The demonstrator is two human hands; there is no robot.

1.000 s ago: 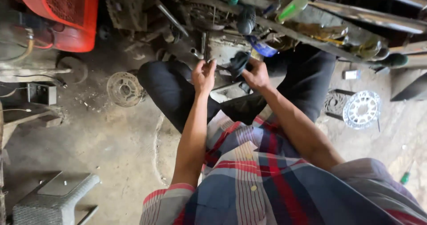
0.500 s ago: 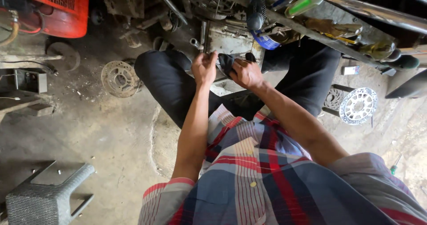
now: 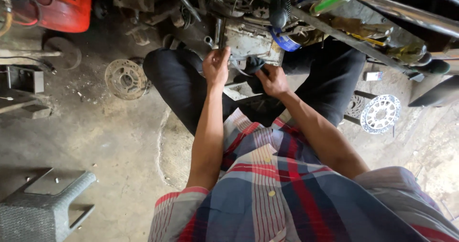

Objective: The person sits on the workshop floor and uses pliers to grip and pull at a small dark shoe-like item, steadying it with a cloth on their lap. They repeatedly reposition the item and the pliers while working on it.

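The concrete floor fills the left half of the view, stained and dusty. A person sits over it in black trousers and a plaid shirt, knees apart, facing a motorcycle engine at the top centre. Both forearms extend forward from the shirt, converging at the engine's grey metal casing.

The left hand is raised against the casing, fingers curled together and pinching a thin upright metal tool; the kind of tool cannot be told. The right hand sits lower and just beside it, fingers closed on a dark rag that lies against the casing's lower edge.

A red machine occupies the top left corner. A grey plastic stool stands at the bottom left. A silver brake disc lies right of the knee; a rusty sprocket lies left of the other knee.
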